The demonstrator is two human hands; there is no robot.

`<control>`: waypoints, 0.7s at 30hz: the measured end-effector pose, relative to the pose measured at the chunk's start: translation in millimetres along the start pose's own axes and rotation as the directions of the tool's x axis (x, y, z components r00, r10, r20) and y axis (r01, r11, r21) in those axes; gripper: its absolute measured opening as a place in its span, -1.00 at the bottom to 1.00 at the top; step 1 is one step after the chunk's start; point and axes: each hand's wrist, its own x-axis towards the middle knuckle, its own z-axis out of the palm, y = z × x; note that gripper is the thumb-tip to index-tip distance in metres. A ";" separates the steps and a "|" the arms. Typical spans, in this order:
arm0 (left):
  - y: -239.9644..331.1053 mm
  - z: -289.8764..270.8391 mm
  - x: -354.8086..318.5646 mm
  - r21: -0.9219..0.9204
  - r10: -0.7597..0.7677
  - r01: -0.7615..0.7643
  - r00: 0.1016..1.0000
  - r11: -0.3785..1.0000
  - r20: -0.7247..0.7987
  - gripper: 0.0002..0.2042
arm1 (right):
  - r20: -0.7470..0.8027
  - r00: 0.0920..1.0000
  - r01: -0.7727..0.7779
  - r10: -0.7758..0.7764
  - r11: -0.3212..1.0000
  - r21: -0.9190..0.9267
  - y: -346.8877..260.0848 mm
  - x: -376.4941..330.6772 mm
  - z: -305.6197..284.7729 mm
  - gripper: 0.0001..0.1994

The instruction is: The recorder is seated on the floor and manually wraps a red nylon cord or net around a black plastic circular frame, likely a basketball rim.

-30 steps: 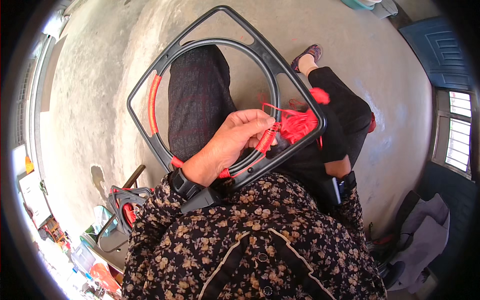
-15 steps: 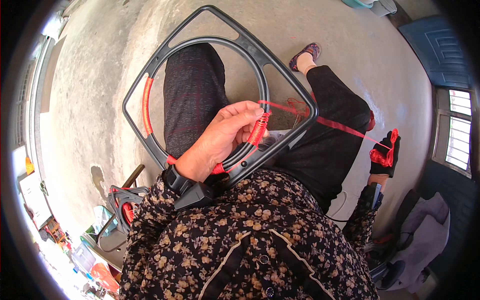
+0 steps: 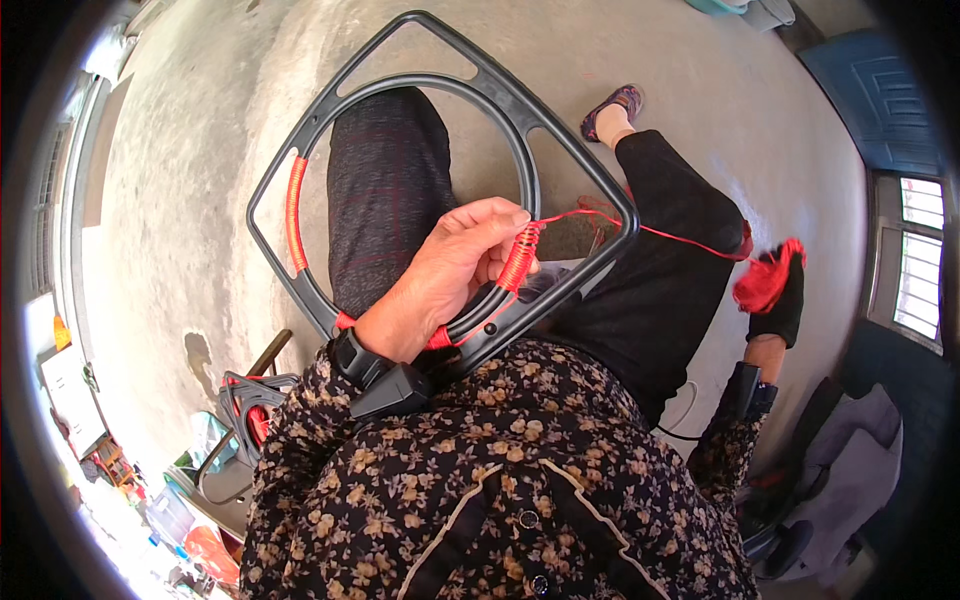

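A black plastic frame (image 3: 598,185), square outside with a round ring inside, lies tilted over my lap. My left hand (image 3: 450,262) pinches the ring where red cord (image 3: 518,262) is wound around it, thumb at the end of the winding. Another stretch of the ring, at its left, carries a neat orange-red winding (image 3: 295,215). A loose strand (image 3: 690,241) runs from my left thumb across the frame's right corner to a red cord bundle (image 3: 765,285). Out at the right, my black-gloved right hand (image 3: 782,312) is closed on that bundle, slightly blurred.
More black frames with red cord (image 3: 250,400) rest on a chair (image 3: 225,478) at the left. Loose red cord (image 3: 597,222) hangs beyond the frame's right side. Grey cloth (image 3: 850,460) lies at the lower right, and a blue door (image 3: 875,100) stands behind.
The strand has gone from taut and straight to slack and curved. My right hand has shifted slightly, with the bundle flopping to its left. My left hand and the frame have barely moved.
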 end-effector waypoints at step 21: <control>-14.7 9.9 -10.3 -0.105 -0.031 0.026 0.999 0.994 -0.044 -0.81 | 0.993 0.110 0.962 -0.031 0.253 -0.099 113.1 -88.4 139.1 -0.65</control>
